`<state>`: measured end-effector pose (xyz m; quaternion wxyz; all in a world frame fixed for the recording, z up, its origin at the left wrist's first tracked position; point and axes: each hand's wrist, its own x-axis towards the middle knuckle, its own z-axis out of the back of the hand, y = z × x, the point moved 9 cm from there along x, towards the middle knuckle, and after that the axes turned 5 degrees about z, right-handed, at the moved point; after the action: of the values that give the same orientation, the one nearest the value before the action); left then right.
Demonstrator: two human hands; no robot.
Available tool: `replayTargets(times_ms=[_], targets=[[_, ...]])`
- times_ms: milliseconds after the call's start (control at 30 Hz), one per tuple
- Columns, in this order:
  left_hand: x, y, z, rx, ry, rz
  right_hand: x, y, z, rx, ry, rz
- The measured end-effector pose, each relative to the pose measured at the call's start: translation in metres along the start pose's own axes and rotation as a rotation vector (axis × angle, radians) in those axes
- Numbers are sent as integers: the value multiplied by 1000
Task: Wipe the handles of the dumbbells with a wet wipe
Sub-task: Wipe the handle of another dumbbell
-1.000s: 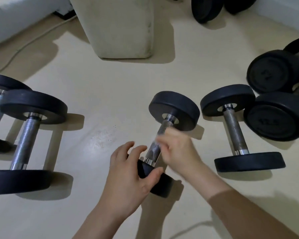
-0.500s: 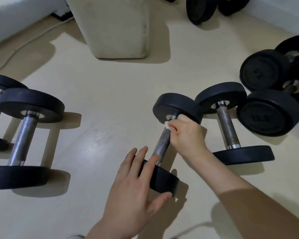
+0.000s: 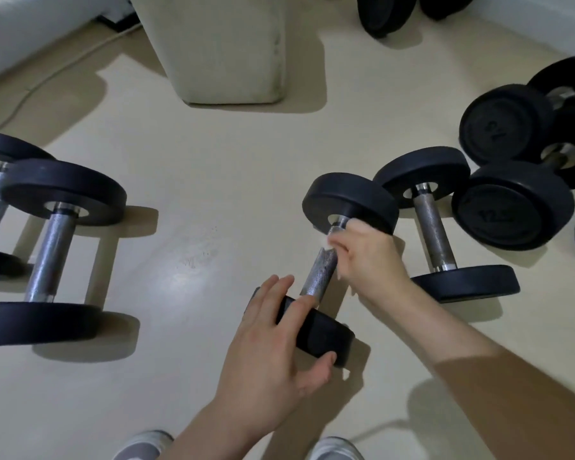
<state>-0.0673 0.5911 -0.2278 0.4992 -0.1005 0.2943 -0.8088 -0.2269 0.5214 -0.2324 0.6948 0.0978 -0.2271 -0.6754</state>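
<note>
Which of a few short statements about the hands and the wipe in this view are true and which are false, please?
1. The right hand holds a white wipe against the handle. True.
2. The left hand grips that handle. False: it rests on the near plate, fingers laid over the plate's top.
3. The wipe is at the end of the handle nearest the left hand. False: it is at the other end, close to the far plate.
4. A pale block stands on the floor at the top of the view. True.
</note>
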Motion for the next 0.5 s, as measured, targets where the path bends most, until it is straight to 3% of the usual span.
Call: replayTargets(times_ms=[67, 200, 334, 401, 501], targets=[[1, 3, 4, -28, -1, 1, 3, -9, 1, 8, -52, -78], [5, 11, 12, -91, -11, 31, -28, 34, -25, 144, 192, 118], [9, 18, 17, -116, -18, 24, 15, -3, -3, 64, -106, -50], [9, 23, 20, -136, -22, 29, 0, 17, -18, 143, -22, -39], [13, 28, 23, -188, -26, 60, -16, 42, -28, 165, 142, 125]])
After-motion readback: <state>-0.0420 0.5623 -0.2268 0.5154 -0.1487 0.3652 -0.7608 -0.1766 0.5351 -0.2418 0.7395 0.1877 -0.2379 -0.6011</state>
